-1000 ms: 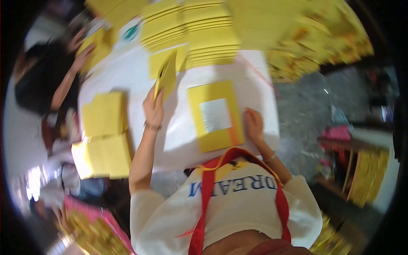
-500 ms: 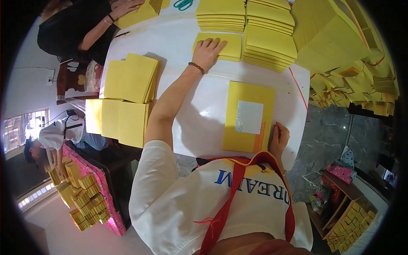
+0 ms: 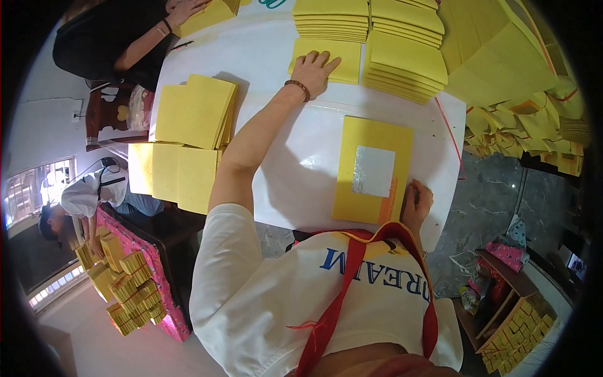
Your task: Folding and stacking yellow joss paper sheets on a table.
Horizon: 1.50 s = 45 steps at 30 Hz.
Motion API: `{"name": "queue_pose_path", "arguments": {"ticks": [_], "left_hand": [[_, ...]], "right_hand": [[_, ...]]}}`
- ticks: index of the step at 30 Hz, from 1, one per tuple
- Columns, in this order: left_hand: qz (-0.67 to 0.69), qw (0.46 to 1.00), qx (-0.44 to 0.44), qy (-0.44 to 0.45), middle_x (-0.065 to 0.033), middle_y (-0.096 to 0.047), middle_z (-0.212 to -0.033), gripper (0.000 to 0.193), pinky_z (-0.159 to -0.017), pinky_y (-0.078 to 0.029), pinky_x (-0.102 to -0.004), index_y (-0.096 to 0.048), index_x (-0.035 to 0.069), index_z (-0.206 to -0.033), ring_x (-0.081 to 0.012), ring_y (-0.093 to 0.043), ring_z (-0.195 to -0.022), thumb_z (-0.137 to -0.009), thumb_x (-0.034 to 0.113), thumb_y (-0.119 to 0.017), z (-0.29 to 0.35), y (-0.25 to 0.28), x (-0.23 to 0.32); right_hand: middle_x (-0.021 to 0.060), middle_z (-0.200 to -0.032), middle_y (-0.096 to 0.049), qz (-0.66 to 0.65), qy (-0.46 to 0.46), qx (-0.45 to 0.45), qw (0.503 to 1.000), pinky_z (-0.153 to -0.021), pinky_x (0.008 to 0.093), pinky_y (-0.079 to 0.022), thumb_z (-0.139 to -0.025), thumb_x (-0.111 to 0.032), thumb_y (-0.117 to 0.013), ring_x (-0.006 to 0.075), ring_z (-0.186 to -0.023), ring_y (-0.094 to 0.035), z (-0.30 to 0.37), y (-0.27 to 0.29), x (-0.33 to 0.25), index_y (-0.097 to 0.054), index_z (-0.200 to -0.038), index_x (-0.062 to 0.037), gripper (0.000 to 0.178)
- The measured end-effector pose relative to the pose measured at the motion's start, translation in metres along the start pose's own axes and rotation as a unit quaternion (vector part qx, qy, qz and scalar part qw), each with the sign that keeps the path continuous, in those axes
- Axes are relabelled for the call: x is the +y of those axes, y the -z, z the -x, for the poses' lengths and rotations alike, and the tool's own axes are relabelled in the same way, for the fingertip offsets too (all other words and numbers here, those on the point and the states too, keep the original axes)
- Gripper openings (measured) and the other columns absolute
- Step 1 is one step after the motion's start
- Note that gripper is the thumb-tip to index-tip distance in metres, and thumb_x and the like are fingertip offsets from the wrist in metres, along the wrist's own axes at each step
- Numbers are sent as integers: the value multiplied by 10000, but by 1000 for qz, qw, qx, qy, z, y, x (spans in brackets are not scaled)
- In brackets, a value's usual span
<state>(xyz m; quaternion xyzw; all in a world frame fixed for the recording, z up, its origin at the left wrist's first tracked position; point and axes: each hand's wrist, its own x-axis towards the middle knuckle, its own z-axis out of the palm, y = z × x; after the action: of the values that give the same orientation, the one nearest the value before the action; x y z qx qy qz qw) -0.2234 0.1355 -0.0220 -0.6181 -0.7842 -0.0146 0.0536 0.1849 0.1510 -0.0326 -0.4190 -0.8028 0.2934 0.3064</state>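
Observation:
My left hand (image 3: pixel 312 73) reaches to the far middle of the table and lies on a flat yellow paper packet (image 3: pixel 344 58), fingers a little apart and holding nothing. In front of me lies a yellow paper packet (image 3: pixel 372 124) with a silvery-white square panel (image 3: pixel 375 171) and an orange strip near its lower right. Just beside its right edge, my right hand (image 3: pixel 418 204) rests on the table with fingers loosely curled; I see nothing in them.
Tall stacks of yellow packets (image 3: pixel 402 69) rise beyond my left hand; more stacks (image 3: pixel 191 113) sit at left. A large yellow carton-like block (image 3: pixel 490 50) stands far right. A co-worker's arm (image 3: pixel 143 47) is at the far left. White covering (image 3: pixel 295 182) spreads over the table.
My left hand stays on the far packet, its fingers shifted slightly. The whole view has moved a little; the near packet and my right hand keep their places on the table.

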Motion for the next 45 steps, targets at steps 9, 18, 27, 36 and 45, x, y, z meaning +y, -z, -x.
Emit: {"name": "queue_pose_path", "arguments": {"ticks": [9, 18, 27, 36, 45], "left_hand": [[65, 983, -133, 113, -154, -69, -1500, 863, -1082, -53, -518, -120, 153, -1448, -344, -40, -1379, -798, 655, -387, 2, -10, 21], [-11, 992, -76, 98, -137, -114, -1497, 818, -1057, -92, -558, -158, 126, -1439, -332, -112, -1369, -834, 646, -339, 2, -8, 22], [301, 946, -27, -119, -143, -491, -1211, 449, -871, -366, -431, -562, 73, -1138, -313, -450, -1084, -775, 330, -625, 102, 60, 127], [248, 936, 38, -246, -56, -569, -1049, 375, -772, -408, -335, -595, 79, -1034, -211, -511, -913, -715, 256, -684, 185, 68, 180], [529, 847, -56, 13, -141, -629, -743, 176, -613, -469, -356, -641, 24, -866, -296, -598, -673, -851, 190, -585, 178, 59, 179]], "right_hand": [[91, -953, -603, -12, -22, -6, 1000, -797, 336, -403, -807, -24, -571, 241, -896, -543, 2, 1, 0, -600, -1018, -38, 214], [77, -1001, -607, 7, 138, -48, 989, -831, 340, -394, -760, -123, -645, 273, -971, -538, -12, 10, -21, -620, -978, -69, 226], [74, -968, -601, -41, 98, -106, 989, -734, 301, -453, -723, -88, -680, 221, -856, -581, -9, 3, -4, -634, -911, -32, 202], [86, -1000, -597, -208, -2, -142, 968, -815, 264, -424, -883, -122, -532, 167, -920, -556, -9, -1, 4, -637, -916, 20, 180], [95, -1028, -591, -254, -28, -144, 956, -880, 271, -391, -936, -192, -443, 175, -973, -539, -8, -1, 5, -632, -916, 40, 300]]}}
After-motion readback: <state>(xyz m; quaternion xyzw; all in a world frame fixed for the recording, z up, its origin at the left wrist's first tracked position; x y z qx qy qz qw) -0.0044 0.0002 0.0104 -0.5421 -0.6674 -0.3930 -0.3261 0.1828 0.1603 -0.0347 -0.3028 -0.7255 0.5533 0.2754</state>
